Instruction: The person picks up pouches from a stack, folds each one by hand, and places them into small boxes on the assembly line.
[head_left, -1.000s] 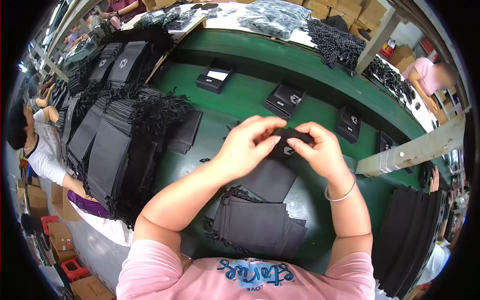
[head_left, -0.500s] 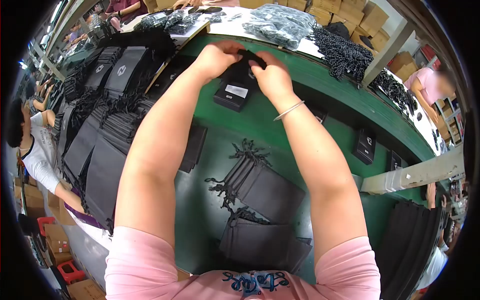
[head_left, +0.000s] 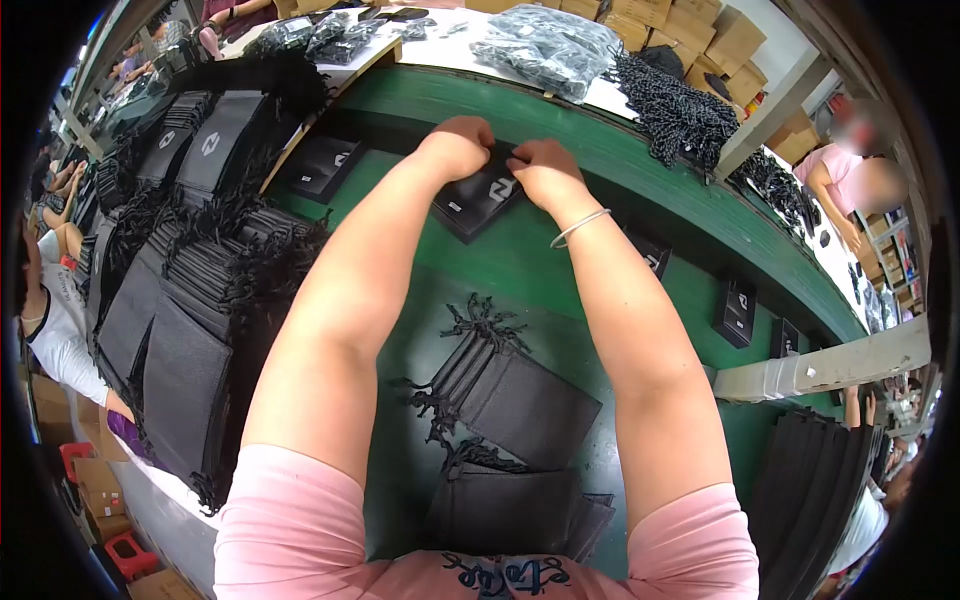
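Observation:
Both my hands are at a black pouch with a white logo (head_left: 500,188), which lies over a black box (head_left: 468,222) on the green belt. My left hand (head_left: 458,147) has its fingers closed at the pouch's upper left edge. At the upper right edge, my right hand (head_left: 547,172) pinches the black fabric. The card seen in the box earlier is covered. Nearer to me, several black drawstring pouches (head_left: 530,405) lie fanned out, above another small pile (head_left: 505,508).
Tall stacks of pouches (head_left: 185,380) stand at the left. More black boxes (head_left: 737,312) sit along the belt. A metal post (head_left: 830,362) juts in at the right. Wrapped goods (head_left: 550,48) and black cords (head_left: 672,105) lie beyond the belt. Co-workers are at both sides.
My hands carried the black pouch from near me forward to the box with the white card, then lowered it over that box. The fanned pouches are uncovered by my arms.

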